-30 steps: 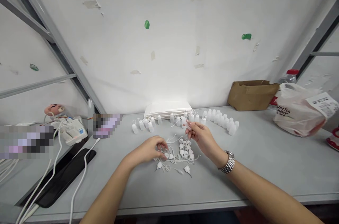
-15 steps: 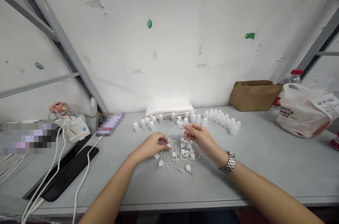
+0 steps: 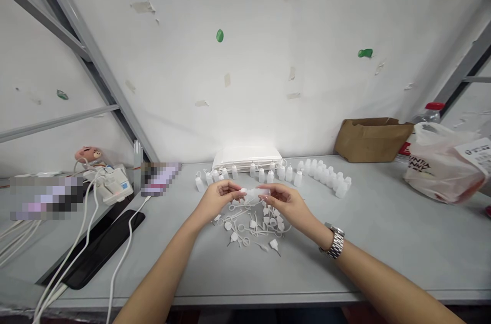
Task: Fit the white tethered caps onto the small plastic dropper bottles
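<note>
My right hand [image 3: 287,205] pinches a small translucent squeeze bottle [image 3: 261,192], held sideways above the table with its neck to the left. My left hand [image 3: 217,201] is closed on a white cap [image 3: 244,191] at the neck of that bottle. Whether the cap is seated on the neck I cannot tell. Beneath both hands lies a loose pile of white caps [image 3: 273,245], some with thin needle tips, among looped white straps [image 3: 245,242].
Several capped bottles [image 3: 298,179] stand before a white stack [image 3: 247,154] by the wall. Uncapped bottles [image 3: 342,187] form rows to the right. A brown paper box [image 3: 374,141] and plastic bag [image 3: 441,165] stand far right. Cables [image 3: 117,262], a black phone-like slab [image 3: 102,252] and power strip [image 3: 113,185] lie left.
My left hand has risen from the pile with a white cap and met the bottle. My right hand has turned the bottle level and lowered it slightly. The view has shifted a little.
</note>
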Tool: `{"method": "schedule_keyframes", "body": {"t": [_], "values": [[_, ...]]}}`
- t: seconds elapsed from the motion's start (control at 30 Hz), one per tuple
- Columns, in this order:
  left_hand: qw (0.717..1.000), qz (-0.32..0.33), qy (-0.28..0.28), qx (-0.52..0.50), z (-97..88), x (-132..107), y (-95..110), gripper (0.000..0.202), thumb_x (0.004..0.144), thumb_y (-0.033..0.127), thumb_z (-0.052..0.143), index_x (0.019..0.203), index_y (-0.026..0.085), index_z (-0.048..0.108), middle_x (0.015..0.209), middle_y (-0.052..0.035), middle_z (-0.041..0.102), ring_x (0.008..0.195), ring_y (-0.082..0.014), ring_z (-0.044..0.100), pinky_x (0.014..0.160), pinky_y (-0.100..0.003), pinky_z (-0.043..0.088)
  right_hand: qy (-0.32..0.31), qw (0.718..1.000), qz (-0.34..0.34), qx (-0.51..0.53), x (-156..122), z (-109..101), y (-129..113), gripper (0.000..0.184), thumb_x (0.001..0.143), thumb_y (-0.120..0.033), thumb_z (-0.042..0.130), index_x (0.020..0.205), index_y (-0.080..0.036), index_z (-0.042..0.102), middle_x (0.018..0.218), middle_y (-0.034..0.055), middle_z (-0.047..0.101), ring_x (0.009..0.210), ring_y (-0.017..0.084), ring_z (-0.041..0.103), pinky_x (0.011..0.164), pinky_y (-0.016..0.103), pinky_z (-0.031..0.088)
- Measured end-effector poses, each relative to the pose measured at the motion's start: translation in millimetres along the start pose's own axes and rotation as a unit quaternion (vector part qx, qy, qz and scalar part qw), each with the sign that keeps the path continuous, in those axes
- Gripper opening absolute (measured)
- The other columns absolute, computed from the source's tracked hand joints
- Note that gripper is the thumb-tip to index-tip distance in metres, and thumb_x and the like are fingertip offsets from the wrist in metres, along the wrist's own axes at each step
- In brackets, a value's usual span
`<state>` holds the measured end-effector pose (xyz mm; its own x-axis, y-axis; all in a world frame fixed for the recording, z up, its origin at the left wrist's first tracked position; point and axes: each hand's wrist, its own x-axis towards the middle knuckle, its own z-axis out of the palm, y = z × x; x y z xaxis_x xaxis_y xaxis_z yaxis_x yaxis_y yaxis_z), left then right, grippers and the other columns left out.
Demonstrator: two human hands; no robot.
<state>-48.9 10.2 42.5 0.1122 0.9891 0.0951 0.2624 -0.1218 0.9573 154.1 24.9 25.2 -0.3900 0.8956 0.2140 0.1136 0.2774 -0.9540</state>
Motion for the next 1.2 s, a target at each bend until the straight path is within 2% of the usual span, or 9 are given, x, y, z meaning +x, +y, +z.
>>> {"method": "schedule_keyframes", "body": {"t": [0.27, 0.4, 0.53, 0.63, 0.73, 0.83, 0.93, 1.0, 1.2], "values": [[0.999, -0.009, -0.017, -0.038, 2.1, 2, -5, 0.022, 0.065, 0.035, 0.065, 0.076, 0.016, 0.064, 0.064, -0.0018, 0.064, 0.060, -0.0133, 0.058, 0.056, -0.025, 0.041, 0.015, 0.997, -0.033, -0.072, -4, 2, -3, 0.029, 0.075, -0.039, 0.056, 0.100, -0.026, 0.063, 0.069, 0.0003, 0.055, 0.063, 0.014, 0.048, 0.062, 0.029, 0.041], [0.998, -0.012, -0.021, -0.055, 4.0, 2, -5, 0.025, 0.068, 0.038, 0.061, 0.078, 0.016, 0.066, 0.063, -0.0025, 0.065, 0.061, -0.0138, 0.057, 0.057, -0.025, 0.041, 0.035, 0.983, -0.126, -0.130, -7, 4, 3, 0.027, 0.079, -0.035, 0.053, 0.104, -0.028, 0.061, 0.076, 0.0036, 0.059, 0.070, 0.018, 0.052, 0.068, 0.032, 0.043], [0.999, -0.012, 0.008, -0.046, 8.6, 0, -2, 0.022, 0.066, 0.036, 0.064, 0.074, 0.016, 0.067, 0.060, -0.0013, 0.063, 0.058, -0.0123, 0.054, 0.057, -0.025, 0.041, 0.044, 0.966, -0.199, -0.161, -9, 6, 9, 0.027, 0.080, -0.031, 0.052, 0.106, -0.026, 0.061, 0.077, 0.0061, 0.061, 0.073, 0.020, 0.053, 0.071, 0.036, 0.043], [0.997, -0.014, 0.049, -0.050, 13.2, -1, -3, 0.022, 0.063, 0.036, 0.065, 0.071, 0.016, 0.068, 0.060, -0.0017, 0.064, 0.058, -0.0132, 0.055, 0.058, -0.026, 0.043, 0.047, 0.982, -0.139, -0.120, -9, 8, 6, 0.027, 0.077, -0.035, 0.055, 0.101, -0.025, 0.062, 0.077, 0.0054, 0.062, 0.070, 0.019, 0.053, 0.069, 0.035, 0.043], [0.995, -0.001, 0.083, -0.059, 16.5, -2, -5, 0.022, 0.061, 0.036, 0.066, 0.068, 0.016, 0.068, 0.064, -0.0028, 0.066, 0.059, -0.0138, 0.056, 0.059, -0.026, 0.044, -0.004, 1.000, 0.019, 0.015, -6, 9, 0, 0.026, 0.074, -0.042, 0.057, 0.087, -0.020, 0.064, 0.070, 0.0031, 0.062, 0.058, 0.014, 0.051, 0.057, 0.029, 0.041], [0.994, 0.018, 0.093, -0.048, 17.4, -3, -6, 0.020, 0.061, 0.036, 0.066, 0.066, 0.017, 0.068, 0.064, -0.0026, 0.066, 0.059, -0.0138, 0.056, 0.058, -0.026, 0.045, -0.089, 0.975, 0.118, 0.168, -2, 8, -2, 0.034, 0.072, -0.048, 0.057, 0.066, -0.015, 0.060, 0.056, -0.0002, 0.056, 0.045, 0.008, 0.043, 0.047, 0.023, 0.033], [0.994, 0.033, 0.096, -0.031, 17.6, -4, -6, 0.017, 0.062, 0.034, 0.066, 0.063, 0.017, 0.067, 0.058, -0.0010, 0.063, 0.058, -0.0131, 0.055, 0.057, -0.024, 0.044, -0.119, 0.949, 0.152, 0.249, 0, 7, 0, 0.041, 0.074, -0.052, 0.052, 0.064, -0.013, 0.058, 0.046, -0.0035, 0.048, 0.040, 0.005, 0.035, 0.045, 0.022, 0.027], [0.995, 0.029, 0.094, -0.022, 18.3, -4, -7, 0.020, 0.063, 0.036, 0.065, 0.062, 0.017, 0.066, 0.057, -0.0007, 0.062, 0.058, -0.0132, 0.054, 0.057, -0.024, 0.044, -0.118, 0.945, 0.165, 0.258, 1, 7, 2, 0.042, 0.074, -0.053, 0.052, 0.068, -0.012, 0.059, 0.045, -0.0039, 0.047, 0.039, 0.005, 0.034, 0.045, 0.022, 0.026], [0.996, 0.024, 0.081, -0.008, 20.4, -4, -5, 0.030, 0.069, 0.044, 0.058, 0.072, 0.015, 0.065, 0.061, -0.0017, 0.061, 0.062, -0.0139, 0.055, 0.059, -0.024, 0.043, -0.075, 0.971, 0.127, 0.190, 2, 8, 3, 0.037, 0.070, -0.052, 0.057, 0.065, -0.015, 0.054, 0.054, -0.0010, 0.055, 0.046, 0.008, 0.044, 0.049, 0.023, 0.033]]}}
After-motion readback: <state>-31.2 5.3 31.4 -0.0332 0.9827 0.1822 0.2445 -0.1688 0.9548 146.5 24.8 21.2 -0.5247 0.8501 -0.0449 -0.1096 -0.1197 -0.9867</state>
